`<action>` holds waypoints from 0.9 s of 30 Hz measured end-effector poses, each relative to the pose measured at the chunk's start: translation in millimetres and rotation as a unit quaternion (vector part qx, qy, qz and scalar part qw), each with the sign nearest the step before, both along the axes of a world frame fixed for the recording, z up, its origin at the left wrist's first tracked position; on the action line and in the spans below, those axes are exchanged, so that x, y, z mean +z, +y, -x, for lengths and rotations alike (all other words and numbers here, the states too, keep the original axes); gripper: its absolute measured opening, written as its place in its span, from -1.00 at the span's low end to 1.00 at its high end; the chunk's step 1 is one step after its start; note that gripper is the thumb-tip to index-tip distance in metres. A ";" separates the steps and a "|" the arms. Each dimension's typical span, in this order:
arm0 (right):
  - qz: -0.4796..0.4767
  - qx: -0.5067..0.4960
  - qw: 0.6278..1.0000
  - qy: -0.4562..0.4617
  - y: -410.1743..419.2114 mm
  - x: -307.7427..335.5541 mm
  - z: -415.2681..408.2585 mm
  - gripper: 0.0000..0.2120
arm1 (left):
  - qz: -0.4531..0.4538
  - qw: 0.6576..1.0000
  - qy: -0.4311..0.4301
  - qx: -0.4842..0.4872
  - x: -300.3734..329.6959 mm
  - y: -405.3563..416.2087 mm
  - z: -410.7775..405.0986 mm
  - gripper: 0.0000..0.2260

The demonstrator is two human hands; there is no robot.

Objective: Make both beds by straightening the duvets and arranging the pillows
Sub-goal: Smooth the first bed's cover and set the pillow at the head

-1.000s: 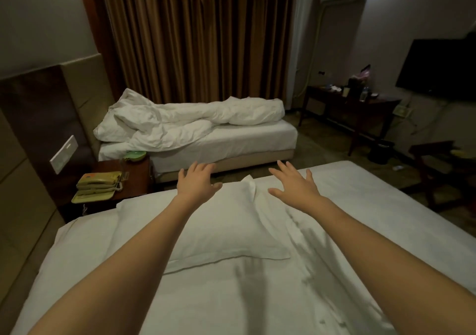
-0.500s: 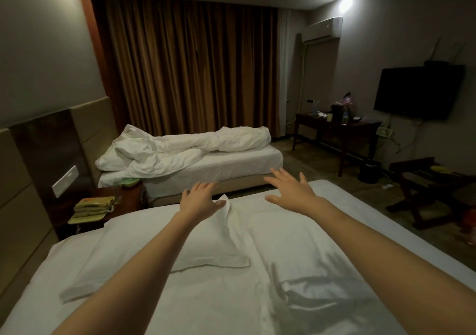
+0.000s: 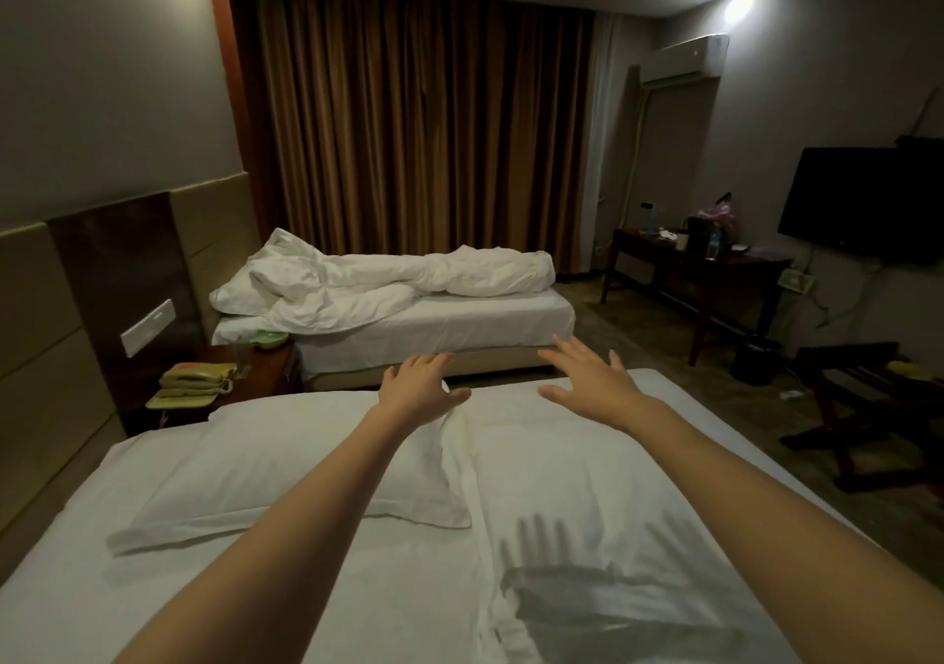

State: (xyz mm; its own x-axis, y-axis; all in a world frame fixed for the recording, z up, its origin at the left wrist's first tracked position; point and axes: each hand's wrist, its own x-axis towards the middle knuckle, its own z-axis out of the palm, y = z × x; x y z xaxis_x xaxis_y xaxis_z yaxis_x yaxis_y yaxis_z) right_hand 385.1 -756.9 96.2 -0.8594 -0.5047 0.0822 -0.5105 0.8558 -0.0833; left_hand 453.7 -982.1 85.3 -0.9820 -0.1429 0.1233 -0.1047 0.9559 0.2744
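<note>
Two white pillows lie side by side on the near bed [image 3: 76, 587]: the left pillow [image 3: 265, 474] and the right pillow [image 3: 587, 484]. My left hand [image 3: 419, 390] is stretched out with straight fingers over the far corner of the left pillow. My right hand [image 3: 592, 380] hovers flat with spread fingers above the far end of the right pillow. Neither hand holds anything. Beyond, the far bed [image 3: 459, 321] carries a crumpled white duvet [image 3: 408, 275] bunched along its length, with a pillow [image 3: 240, 290] at its head.
A wooden nightstand [image 3: 260, 372] with a yellow telephone [image 3: 196, 382] stands between the beds. Brown curtains [image 3: 419, 127] hang behind. A dark desk [image 3: 694, 275] with small items, a wall television [image 3: 863, 204], a bin [image 3: 756, 359] and a luggage rack [image 3: 868, 408] line the right side.
The view has tilted upward and the second pillow has come into sight. Both hands have stayed flat and extended, drifting toward the far ends of the pillows.
</note>
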 end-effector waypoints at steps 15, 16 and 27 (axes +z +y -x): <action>-0.021 0.018 1.000 0.011 44.8 -19.3 102.9 -0.42 | 0.021 1.000 -0.007 -0.005 -17.5 22.7 103.8 -0.44; -0.021 0.026 0.999 0.007 49.8 -21.5 113.6 -0.42 | 0.022 1.000 -0.007 0.002 -20.1 27.8 113.1 -0.44; -0.051 0.133 0.990 -0.009 153.0 -48.9 253.8 -0.41 | -0.003 0.991 -0.071 0.114 -63.3 120.2 205.0 -0.45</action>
State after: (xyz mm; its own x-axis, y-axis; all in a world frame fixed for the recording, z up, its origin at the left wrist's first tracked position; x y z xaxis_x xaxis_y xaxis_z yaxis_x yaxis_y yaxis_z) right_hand 131.3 -603.9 47.3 -0.6952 -0.7188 0.0049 -0.7188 0.6950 -0.0151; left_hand 248.7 -861.9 22.0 -0.9315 -0.3633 -0.0158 -0.3557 0.9012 0.2476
